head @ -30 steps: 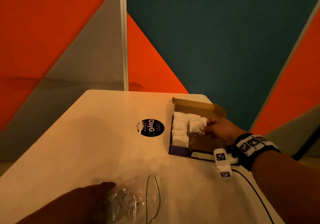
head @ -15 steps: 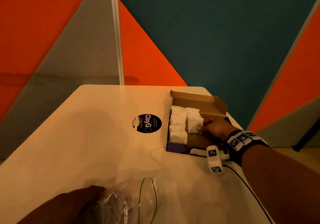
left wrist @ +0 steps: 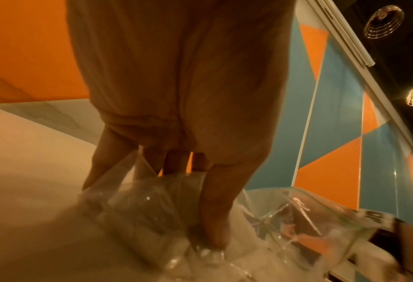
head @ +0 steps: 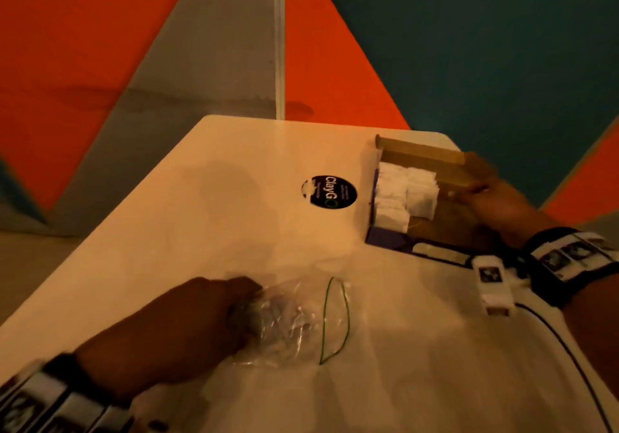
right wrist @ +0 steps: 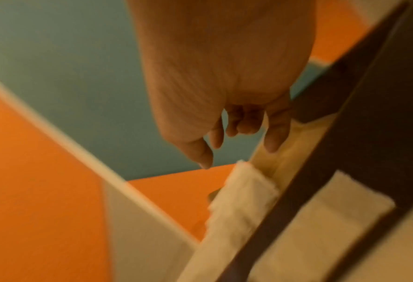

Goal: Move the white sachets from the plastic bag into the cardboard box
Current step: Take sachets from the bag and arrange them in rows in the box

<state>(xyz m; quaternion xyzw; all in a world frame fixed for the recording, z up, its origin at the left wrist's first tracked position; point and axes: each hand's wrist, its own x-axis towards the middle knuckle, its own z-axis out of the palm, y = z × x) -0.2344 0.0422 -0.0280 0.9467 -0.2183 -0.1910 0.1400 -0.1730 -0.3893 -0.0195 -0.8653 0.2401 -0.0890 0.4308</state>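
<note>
The open cardboard box [head: 422,149] sits at the table's far right, with several white sachets [head: 403,194] stacked upright in its left half. My right hand [head: 469,194] hovers over the box's bare right half, just right of the sachets, its fingers loose and holding nothing. The right wrist view shows that hand [right wrist: 239,133] empty above the sachets [right wrist: 241,200] and the box wall [right wrist: 321,152]. At the near left, my left hand [head: 234,305] grips the crumpled clear plastic bag [head: 294,322], and the thumb [left wrist: 215,209] presses on the bag [left wrist: 140,209]. What is in the bag is unclear.
A round black ClayG sticker [head: 330,192] lies on the white table [head: 201,231] left of the box. The box stands close to the table's right edge. A dark cable [head: 569,349] trails from my right wrist across the near right of the table.
My right hand has let go of the sachet it was setting in the box and drawn back to the right. The left hand has kept hold of the bag.
</note>
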